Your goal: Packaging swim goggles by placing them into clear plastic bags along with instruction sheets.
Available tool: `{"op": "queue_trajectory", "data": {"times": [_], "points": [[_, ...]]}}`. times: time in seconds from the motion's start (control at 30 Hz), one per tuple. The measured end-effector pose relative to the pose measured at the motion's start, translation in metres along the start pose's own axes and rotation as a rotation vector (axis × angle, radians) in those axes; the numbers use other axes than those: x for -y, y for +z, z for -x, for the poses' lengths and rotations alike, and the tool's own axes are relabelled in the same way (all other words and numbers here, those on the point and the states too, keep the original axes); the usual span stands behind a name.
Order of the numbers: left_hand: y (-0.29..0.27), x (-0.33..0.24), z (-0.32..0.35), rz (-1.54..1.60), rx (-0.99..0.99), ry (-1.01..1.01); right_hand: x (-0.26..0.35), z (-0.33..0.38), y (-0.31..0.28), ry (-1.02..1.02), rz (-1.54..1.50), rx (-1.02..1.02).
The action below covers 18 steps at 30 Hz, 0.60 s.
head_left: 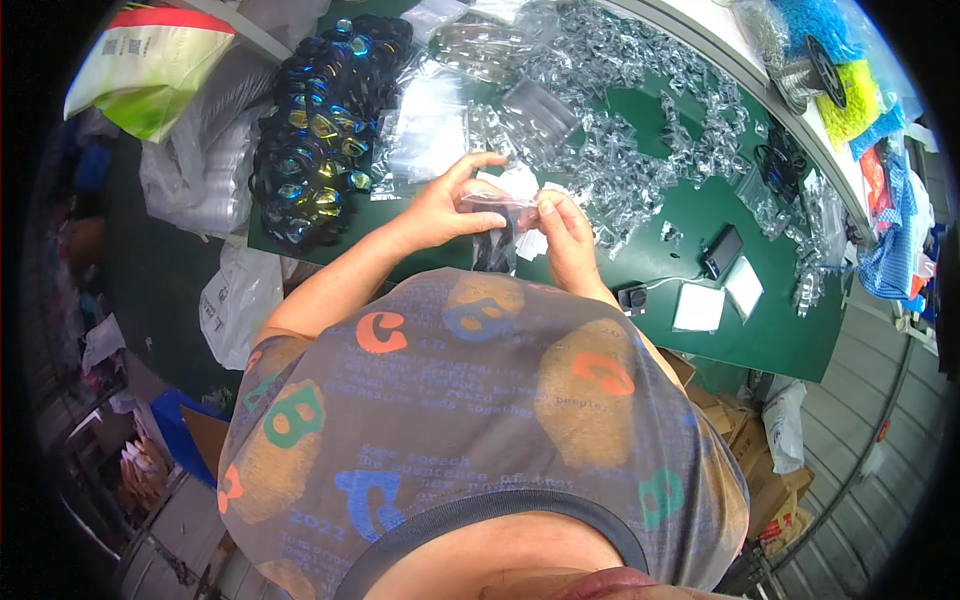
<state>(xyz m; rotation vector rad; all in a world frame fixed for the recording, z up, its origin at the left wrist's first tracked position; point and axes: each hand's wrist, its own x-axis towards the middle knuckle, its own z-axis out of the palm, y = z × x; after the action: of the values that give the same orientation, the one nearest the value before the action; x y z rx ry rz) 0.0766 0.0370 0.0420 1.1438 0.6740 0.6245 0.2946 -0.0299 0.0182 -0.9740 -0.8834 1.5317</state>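
Observation:
My left hand (pixel 452 208) is at the table's near edge, its thumb and fingers curved round the upper part of a clear plastic bag (pixel 494 256). Something dark shows inside the bag; its kind is hard to make out. On the bag's other side, my right hand (pixel 567 236) pinches its upper edge between thumb and finger. Small white cards (pixel 520 182) lie just beyond the hands. A heap of dark goggles (pixel 322 125) with shiny mirrored lenses lies left of them. Flat clear bags (pixel 428 122) are stacked between the goggles and the hands.
Small clear plastic pieces (pixel 620 135) cover much of the green table (pixel 775 330). At its right are a black box-shaped device (pixel 722 250), a cable and white square pads (pixel 698 307). A shelf with a wire spool (pixel 825 70) borders the far right.

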Motion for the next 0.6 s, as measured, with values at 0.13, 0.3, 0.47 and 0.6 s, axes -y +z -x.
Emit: {"op": "queue_trajectory", "data": {"times": [0.13,0.3,0.47,0.6], "points": [[-0.002,0.008,0.0,-0.024,-0.014,0.033,0.005,0.001,-0.005,-0.005,0.09,-0.042],[0.002,0.006,-0.002,-0.039,-0.028,0.039,0.01,-0.01,-0.016,-0.128,0.403,0.064],[0.001,0.011,-0.004,-0.039,-0.042,0.052,0.01,-0.011,-0.015,-0.167,0.456,0.049],[0.001,0.011,-0.004,-0.065,-0.052,0.027,0.01,-0.013,-0.014,-0.047,0.315,0.065]]}}
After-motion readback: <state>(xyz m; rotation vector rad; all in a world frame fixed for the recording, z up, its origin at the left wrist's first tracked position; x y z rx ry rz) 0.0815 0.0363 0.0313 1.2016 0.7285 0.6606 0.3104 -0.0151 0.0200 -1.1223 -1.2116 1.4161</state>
